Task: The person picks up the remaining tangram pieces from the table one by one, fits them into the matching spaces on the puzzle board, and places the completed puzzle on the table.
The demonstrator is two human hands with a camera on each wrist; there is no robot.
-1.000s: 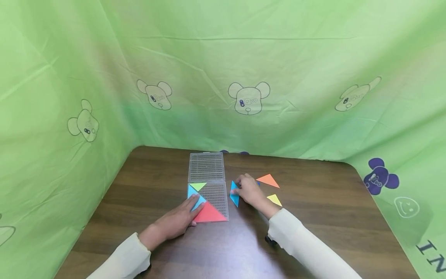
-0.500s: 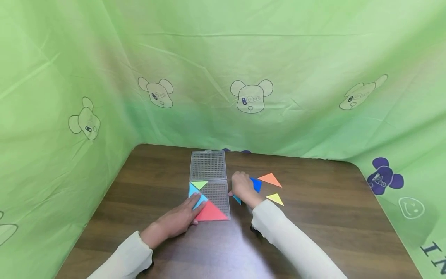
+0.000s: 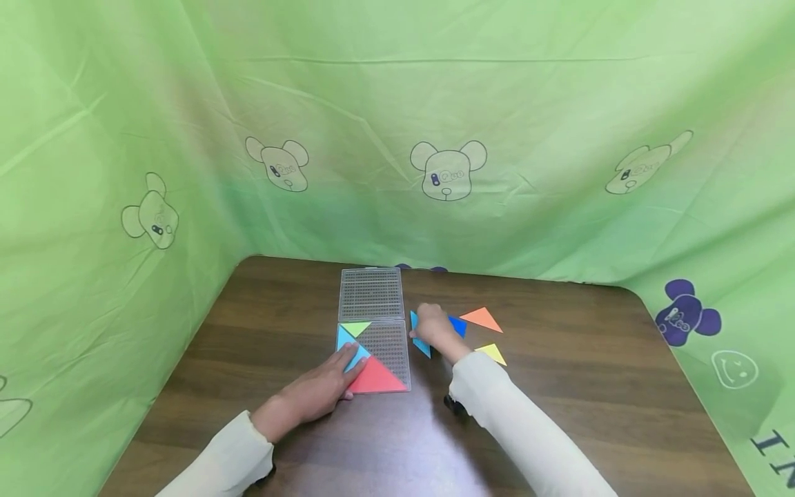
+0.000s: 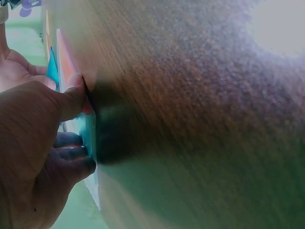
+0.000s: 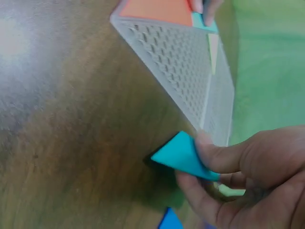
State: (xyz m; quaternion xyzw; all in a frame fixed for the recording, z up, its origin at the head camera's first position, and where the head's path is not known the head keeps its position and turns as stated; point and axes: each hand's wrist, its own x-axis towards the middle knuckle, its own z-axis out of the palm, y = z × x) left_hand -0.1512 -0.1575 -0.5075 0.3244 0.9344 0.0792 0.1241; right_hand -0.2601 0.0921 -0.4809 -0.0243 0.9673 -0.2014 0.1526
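My right hand (image 3: 437, 326) pinches a light-blue tangram piece (image 5: 178, 153) between thumb and fingers, just right of the hinged clear plastic case (image 3: 386, 343). In the head view the hand covers part of that piece. My left hand (image 3: 313, 390) lies at the front left of the case, its fingers resting over a long light-blue piece (image 3: 344, 339) and a red triangle (image 3: 377, 378). In the left wrist view its thumb touches the near edge by the red triangle. A light-green triangle (image 3: 356, 328) sits in the case's upper left corner.
Beyond my right hand lie a dark-blue piece (image 3: 459, 326), an orange triangle (image 3: 484, 319) and a yellow triangle (image 3: 493, 353) on the wooden table (image 3: 559, 386). The case's open lid (image 3: 371, 295) lies flat at the back. A green curtain (image 3: 348, 103) surrounds the table.
My right hand has shifted slightly left, and the light-blue piece under it has turned, now slanting the other way. More of the dark-blue piece shows. My left hand stays in place.
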